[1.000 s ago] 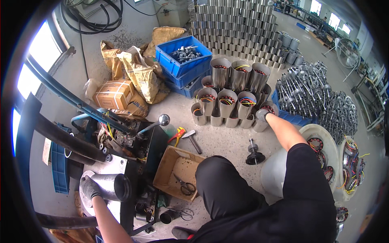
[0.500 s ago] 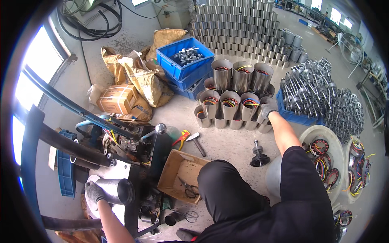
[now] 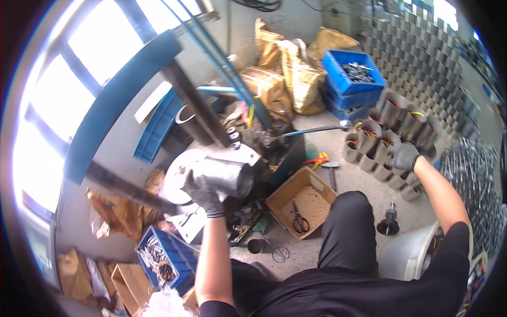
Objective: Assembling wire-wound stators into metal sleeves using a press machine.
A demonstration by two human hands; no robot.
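Note:
A bare silvery metal cylinder (image 3: 224, 177) lies on its side over the pale plate (image 3: 177, 174) of a machine at left. My gloved left hand (image 3: 205, 196) is closed against its near side, fingers partly hidden. At right, several upright steel cylinders (image 3: 368, 136) stand in stacked rows, with red coils and coloured wires inside. Closed over the rim area of one cylinder in the upper row is my gloved right hand (image 3: 404, 157); it hides most of that cylinder's mouth.
A cardboard box (image 3: 274, 203) holding scissors (image 3: 300, 217) sits before my knee. Past it lie a hammer (image 3: 331, 171) and red-yellow pliers (image 3: 319, 160). A rotor-like part (image 3: 389, 222) stands on the floor near a white tub (image 3: 409, 253). Blue crates (image 3: 346, 90) stand behind.
The view has swung to the left, bringing more of the machine and windows in. My left hand stays at the metal cylinder; my right hand remains at the stacked steel cylinders.

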